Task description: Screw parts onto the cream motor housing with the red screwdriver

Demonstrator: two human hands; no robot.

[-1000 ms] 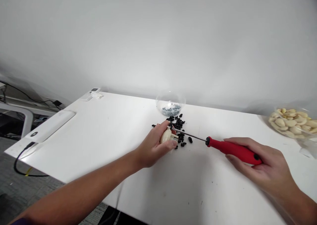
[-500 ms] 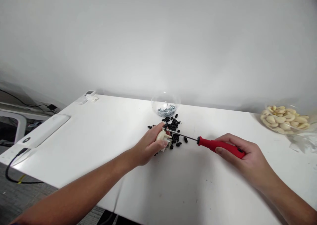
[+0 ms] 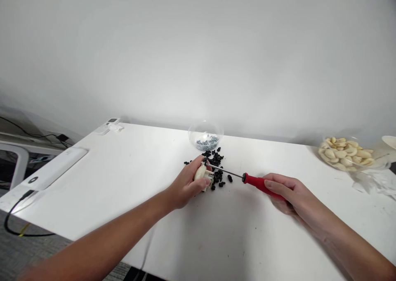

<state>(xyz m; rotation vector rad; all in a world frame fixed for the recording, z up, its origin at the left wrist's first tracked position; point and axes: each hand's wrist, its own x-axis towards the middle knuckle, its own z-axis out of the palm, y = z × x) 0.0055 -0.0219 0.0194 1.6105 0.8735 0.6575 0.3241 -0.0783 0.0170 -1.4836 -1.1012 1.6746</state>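
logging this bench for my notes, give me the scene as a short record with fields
left hand: the left hand grips a cream part
right hand: the right hand holds a screwdriver by its red handle
tip: at the cream part's upper end; exact contact unclear
loose on table: black pieces, beside the cream part
middle bowl: small silvery pieces
right-hand bowl: pale cream pieces
far left: white device, black cable

Office-like work corner: white desk (image 3: 148, 161), grey carpet (image 3: 27, 256), screwdriver (image 3: 254, 181).
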